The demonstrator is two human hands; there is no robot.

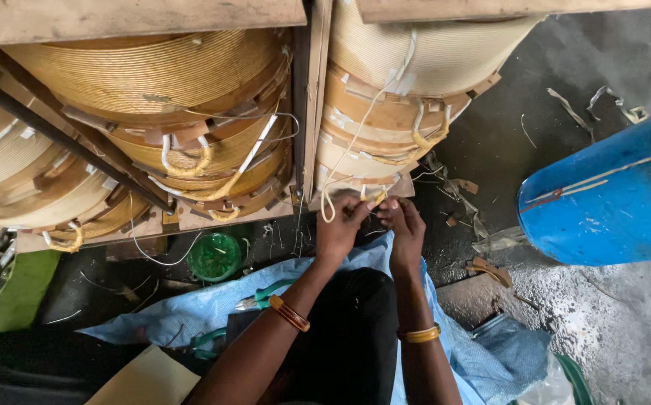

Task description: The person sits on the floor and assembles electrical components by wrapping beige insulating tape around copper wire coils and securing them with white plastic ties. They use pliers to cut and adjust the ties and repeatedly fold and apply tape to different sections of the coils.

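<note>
My left hand [339,224] and my right hand [403,223] meet at the bottom of a large pale wound coil [415,67]. Both pinch a yellowish sleeved lead [377,197] that comes down from the coil. A thin white tape or cord [328,204] loops down beside my left hand from higher on the coil. The fingertips of both hands are closed together on the lead. Each wrist wears a gold and orange bangle. What lies under the fingers is hidden.
A second, golden wound coil [153,97] stands at left behind a wooden divider [312,112]. A blue drum [610,202] lies at right. A green round container [216,256], green-handled pliers [265,298] and a light blue sack [190,311] lie on the dark floor with scraps.
</note>
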